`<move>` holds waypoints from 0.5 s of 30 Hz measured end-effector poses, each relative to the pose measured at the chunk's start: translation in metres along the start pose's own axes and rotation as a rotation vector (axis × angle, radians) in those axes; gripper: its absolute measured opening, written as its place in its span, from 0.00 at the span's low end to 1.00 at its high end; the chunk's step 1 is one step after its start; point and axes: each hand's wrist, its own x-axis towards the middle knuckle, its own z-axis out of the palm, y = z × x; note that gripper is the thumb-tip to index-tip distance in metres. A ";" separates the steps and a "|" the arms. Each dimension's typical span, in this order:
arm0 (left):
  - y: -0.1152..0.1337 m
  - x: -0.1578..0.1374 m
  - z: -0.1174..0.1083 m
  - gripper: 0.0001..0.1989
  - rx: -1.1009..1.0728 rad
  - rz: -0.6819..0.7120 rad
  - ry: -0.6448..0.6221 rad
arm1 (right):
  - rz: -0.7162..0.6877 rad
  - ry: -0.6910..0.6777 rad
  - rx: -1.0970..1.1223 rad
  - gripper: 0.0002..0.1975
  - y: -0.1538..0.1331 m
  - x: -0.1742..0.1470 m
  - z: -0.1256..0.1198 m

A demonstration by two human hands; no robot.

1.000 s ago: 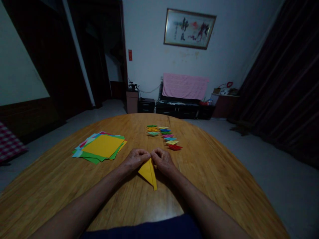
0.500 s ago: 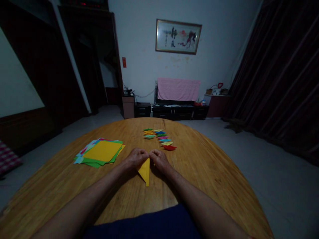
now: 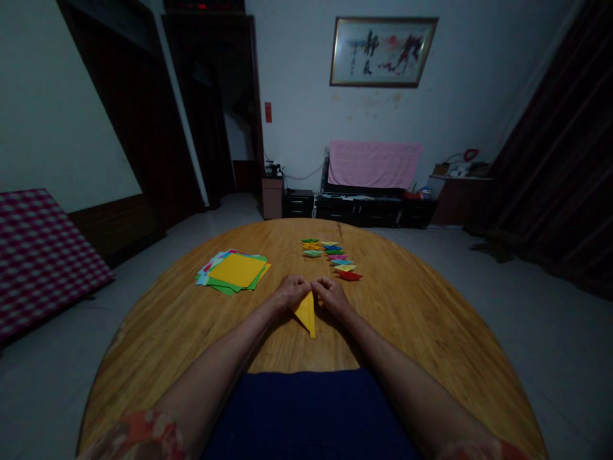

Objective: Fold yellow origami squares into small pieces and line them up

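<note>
A folded yellow sheet of paper (image 3: 306, 313) lies between my hands, its narrow end pointing toward me. My left hand (image 3: 293, 291) is closed on its far left edge, fingers pinched together. Against the far tip of the same paper, my right hand (image 3: 330, 296) has thumb and fingers pinched close to the left ones. The fingertips hide the upper end of the fold. Just beyond my right hand sits a red folded paper boat (image 3: 348, 276), the nearest of several small coloured ones in two rows.
A stack of coloured paper squares (image 3: 237, 269), yellow on top, lies to the left on the round wooden table (image 3: 407, 332). A checked cloth (image 3: 43, 255) hangs at far left. Against the wall stand a low black cabinet (image 3: 368, 209) and a pink towel (image 3: 373, 164) over a screen.
The camera view has turned to the left, so everything sits further right in the picture. Both hands keep their pinch on the yellow paper, with no clear change in the fold.
</note>
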 end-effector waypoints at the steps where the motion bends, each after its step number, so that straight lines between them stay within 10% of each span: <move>1: -0.001 0.000 0.000 0.06 -0.009 -0.005 -0.001 | -0.001 -0.002 -0.003 0.13 0.001 0.000 0.000; 15: 0.001 0.008 -0.003 0.02 -0.386 -0.149 -0.050 | -0.023 -0.028 0.116 0.17 0.010 0.003 -0.002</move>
